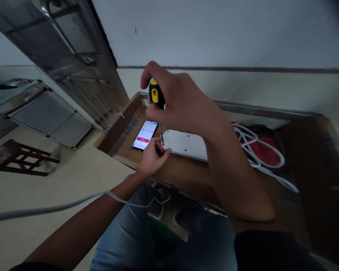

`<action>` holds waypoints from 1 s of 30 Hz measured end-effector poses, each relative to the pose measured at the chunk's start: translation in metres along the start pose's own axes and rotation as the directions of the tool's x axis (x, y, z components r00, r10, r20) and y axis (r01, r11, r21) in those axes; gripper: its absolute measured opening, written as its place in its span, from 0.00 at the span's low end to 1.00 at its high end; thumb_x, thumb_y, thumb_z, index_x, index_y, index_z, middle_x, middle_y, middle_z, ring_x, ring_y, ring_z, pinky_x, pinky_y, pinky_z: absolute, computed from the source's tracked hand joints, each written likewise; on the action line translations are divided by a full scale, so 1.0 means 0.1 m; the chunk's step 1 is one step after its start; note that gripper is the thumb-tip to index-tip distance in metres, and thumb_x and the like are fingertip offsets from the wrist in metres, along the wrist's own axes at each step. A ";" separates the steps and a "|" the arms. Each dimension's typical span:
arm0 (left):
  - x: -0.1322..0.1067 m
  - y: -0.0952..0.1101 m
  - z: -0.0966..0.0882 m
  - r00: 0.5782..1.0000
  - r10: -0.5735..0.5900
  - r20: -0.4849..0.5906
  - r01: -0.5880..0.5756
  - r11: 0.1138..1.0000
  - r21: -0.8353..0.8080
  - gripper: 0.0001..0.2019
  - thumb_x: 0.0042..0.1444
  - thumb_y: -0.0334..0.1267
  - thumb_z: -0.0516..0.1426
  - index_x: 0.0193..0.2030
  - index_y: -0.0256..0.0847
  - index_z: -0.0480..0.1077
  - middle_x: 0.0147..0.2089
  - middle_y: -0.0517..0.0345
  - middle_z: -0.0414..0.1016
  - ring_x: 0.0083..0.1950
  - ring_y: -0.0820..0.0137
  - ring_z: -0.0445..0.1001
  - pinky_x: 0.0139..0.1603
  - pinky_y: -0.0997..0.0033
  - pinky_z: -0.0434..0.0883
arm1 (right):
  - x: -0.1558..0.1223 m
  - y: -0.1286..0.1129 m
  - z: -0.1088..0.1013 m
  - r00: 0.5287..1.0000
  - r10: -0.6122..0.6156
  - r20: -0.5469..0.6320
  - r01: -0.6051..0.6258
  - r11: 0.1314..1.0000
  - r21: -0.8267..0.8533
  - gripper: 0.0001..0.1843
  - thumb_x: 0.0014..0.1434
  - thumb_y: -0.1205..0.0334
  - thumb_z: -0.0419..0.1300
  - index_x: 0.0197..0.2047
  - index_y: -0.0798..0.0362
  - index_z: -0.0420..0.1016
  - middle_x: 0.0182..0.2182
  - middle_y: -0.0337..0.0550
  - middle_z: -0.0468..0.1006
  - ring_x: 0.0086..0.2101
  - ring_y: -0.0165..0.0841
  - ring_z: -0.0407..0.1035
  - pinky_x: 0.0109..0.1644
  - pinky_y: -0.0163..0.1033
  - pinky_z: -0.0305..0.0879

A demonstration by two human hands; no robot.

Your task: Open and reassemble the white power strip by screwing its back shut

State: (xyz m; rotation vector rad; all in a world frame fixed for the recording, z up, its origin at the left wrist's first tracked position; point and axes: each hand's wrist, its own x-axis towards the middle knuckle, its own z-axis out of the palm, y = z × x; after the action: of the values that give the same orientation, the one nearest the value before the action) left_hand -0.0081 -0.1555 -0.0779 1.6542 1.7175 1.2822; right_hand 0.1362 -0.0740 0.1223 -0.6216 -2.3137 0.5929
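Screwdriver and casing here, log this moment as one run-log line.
right hand | holds yellow-and-black screwdriver | tip at white plastic casing | left hand | touches casing edge

My right hand grips the yellow-and-black screwdriver, tip down at one end of the white power strip, underside up, my left hand against it.

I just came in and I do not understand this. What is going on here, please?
A person is working on a white power strip lying on cardboard. The right hand holds a yellow-and-black screwdriver, its tip at the strip's corner, and the left hand steadies that end. A phone showing a timer lies beside it.
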 end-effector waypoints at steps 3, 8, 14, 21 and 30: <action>0.01 0.00 -0.01 1.000 0.009 0.003 -0.009 1.000 0.001 0.17 0.60 0.43 0.65 0.48 0.42 0.63 0.33 0.65 0.68 0.30 0.75 0.69 0.31 0.75 0.66 | 0.03 0.03 0.05 0.999 -0.004 -0.034 0.004 1.000 0.006 0.11 0.61 0.58 0.62 0.40 0.46 0.61 0.29 0.36 0.71 0.29 0.33 0.61 0.36 0.41 0.53; 0.00 -0.02 0.00 1.000 0.005 -0.003 -0.004 1.000 0.005 0.19 0.61 0.44 0.65 0.52 0.43 0.64 0.33 0.65 0.69 0.30 0.75 0.70 0.31 0.75 0.66 | 0.07 0.10 0.06 0.997 -0.010 -0.081 0.010 1.000 -0.003 0.08 0.64 0.58 0.58 0.37 0.46 0.60 0.30 0.38 0.71 0.30 0.34 0.62 0.39 0.42 0.55; 0.00 -0.01 0.00 1.000 -0.025 -0.002 0.025 1.000 0.004 0.20 0.60 0.44 0.66 0.53 0.43 0.64 0.33 0.66 0.69 0.30 0.74 0.70 0.32 0.75 0.68 | 0.06 0.09 0.03 0.992 0.007 -0.123 -0.009 1.000 -0.013 0.07 0.62 0.60 0.58 0.37 0.46 0.60 0.31 0.39 0.73 0.32 0.35 0.64 0.40 0.42 0.57; 0.00 0.00 0.00 1.000 -0.022 -0.002 0.022 1.000 -0.009 0.20 0.60 0.42 0.66 0.53 0.43 0.64 0.34 0.66 0.68 0.31 0.75 0.70 0.33 0.75 0.67 | 0.04 0.10 -0.03 0.987 -0.031 -0.160 0.029 0.999 -0.016 0.07 0.63 0.60 0.58 0.37 0.44 0.61 0.32 0.36 0.74 0.32 0.35 0.66 0.41 0.42 0.61; 0.00 -0.04 -0.02 1.000 -0.004 0.005 0.004 1.000 -0.018 0.20 0.61 0.44 0.66 0.54 0.43 0.64 0.34 0.65 0.68 0.32 0.75 0.70 0.33 0.74 0.68 | 0.05 0.32 -0.07 0.936 -0.066 -0.347 0.028 0.993 -0.113 0.05 0.63 0.64 0.56 0.41 0.47 0.63 0.36 0.38 0.75 0.32 0.32 0.64 0.43 0.39 0.62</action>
State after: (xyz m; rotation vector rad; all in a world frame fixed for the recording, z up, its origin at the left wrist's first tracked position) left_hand -0.0118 -0.1554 -0.0806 1.6414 1.7005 1.2873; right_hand 0.1463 -0.0441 0.1111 -0.6611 -2.0248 0.3070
